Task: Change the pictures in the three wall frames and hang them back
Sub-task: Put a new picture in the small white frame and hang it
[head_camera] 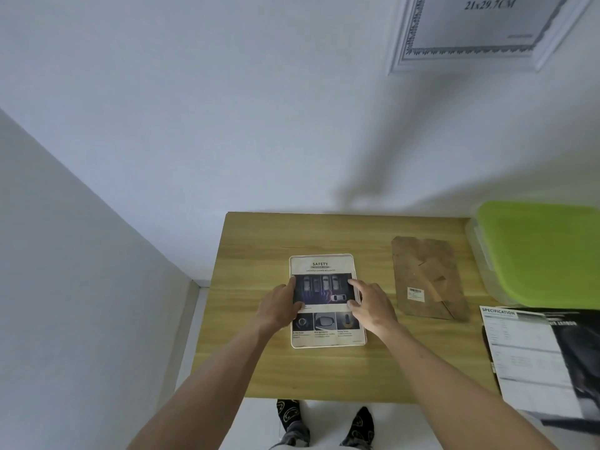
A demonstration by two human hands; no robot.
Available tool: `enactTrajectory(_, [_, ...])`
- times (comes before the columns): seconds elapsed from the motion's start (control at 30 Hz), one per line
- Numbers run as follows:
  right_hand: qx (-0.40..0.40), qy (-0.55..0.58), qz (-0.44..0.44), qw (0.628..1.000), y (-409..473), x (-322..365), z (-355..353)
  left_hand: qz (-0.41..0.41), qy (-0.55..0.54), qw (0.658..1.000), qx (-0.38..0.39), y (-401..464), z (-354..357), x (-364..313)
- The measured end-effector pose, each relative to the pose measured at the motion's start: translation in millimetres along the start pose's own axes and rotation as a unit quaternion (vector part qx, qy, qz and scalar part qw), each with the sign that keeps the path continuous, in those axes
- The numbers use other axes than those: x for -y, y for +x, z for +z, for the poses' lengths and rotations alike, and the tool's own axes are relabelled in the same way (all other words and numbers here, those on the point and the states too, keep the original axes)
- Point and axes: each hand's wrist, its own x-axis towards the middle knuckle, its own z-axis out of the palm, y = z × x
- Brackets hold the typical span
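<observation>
A white frame (325,342) lies flat on the wooden table (246,254), and a printed "SAFETY" car picture (321,264) rests inside it. My left hand (279,305) presses on the picture's left side with spread fingers. My right hand (370,303) presses on its right side, fingers apart. A brown backing board (428,277) with a small label lies on the table to the right of the frame. Another white frame (480,30) hangs on the wall at the upper right, showing a "21x29.7CM" insert.
A clear bin with a green lid (539,254) stands at the table's right end. Printed sheets headed "SPECIFICATION" (526,358) overhang the front right corner. Walls close in at the left and behind the table. My feet in dark socks (324,423) stand below the table's front edge.
</observation>
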Motion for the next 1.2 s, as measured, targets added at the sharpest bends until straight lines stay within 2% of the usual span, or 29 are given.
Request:
enactTrajectory(0.3, [-0.014,0.012,0.007,1.0,-4,9,9,0.013,0.041,0.999,0.005,3,-10,14])
enactTrajectory(0.37, [-0.025,0.023,0.008,0.999,-7,7,6,0.018,0.045,0.999,-0.021,1,-9,14])
enactTrajectory(0.47, [-0.056,0.043,0.013,0.997,-11,-6,-5,0.033,0.036,0.994,-0.099,-1,-11,4])
enactTrajectory(0.53, [-0.083,0.053,0.026,0.995,-16,-18,-17,0.055,0.023,0.989,-0.132,2,-12,-13])
enactTrajectory(0.63, [-0.126,0.051,0.056,0.989,-19,-43,-42,0.085,0.005,0.986,-0.141,11,-8,-53])
enactTrajectory(0.83, [-0.156,0.042,0.113,0.98,-16,-105,-90,0.142,-0.031,0.987,-0.063,29,21,-146])
enactTrajectory(0.93, [-0.149,0.056,0.131,0.978,-14,-133,-109,0.104,-0.089,0.99,-0.018,38,40,-186])
enactTrajectory(1.07, [-0.111,0.062,0.14,0.982,-5,-158,-120,0.011,-0.187,0.982,0.005,48,58,-228])
enactTrajectory(1.13, [-0.093,0.075,0.143,0.983,2,-165,-123,-0.035,-0.239,0.97,0.002,50,64,-245])
enactTrajectory(1.2, [-0.076,0.088,0.151,0.982,8,-168,-124,-0.092,-0.32,0.943,0.0,54,69,-253])
